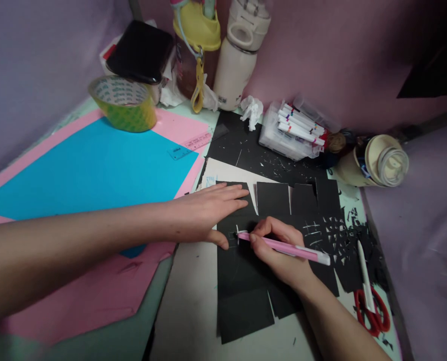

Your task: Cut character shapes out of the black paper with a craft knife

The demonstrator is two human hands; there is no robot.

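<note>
A sheet of black paper (246, 271), slit into flaps along its top and bottom edges, lies in front of me. My left hand (211, 210) is spread flat over its upper left part, fingers apart. In my right hand (279, 250) is a pink pen (279, 245) with a white end, pinched between thumb and fingers. Its tip meets the paper beside a small white cross mark (239, 233). Further right, the same paper carries pale drawn lines (312, 230) and a patch of small cut-out shapes (334, 238).
Red-handled scissors (383, 308) and a white pen-like tool (364, 271) lie at right among black scraps. Blue paper (95, 170) on pink sheets, a tape roll (133, 113) and a clear ruler (193, 145) are left. Bottles (236, 72) and a marker box (283, 135) stand behind.
</note>
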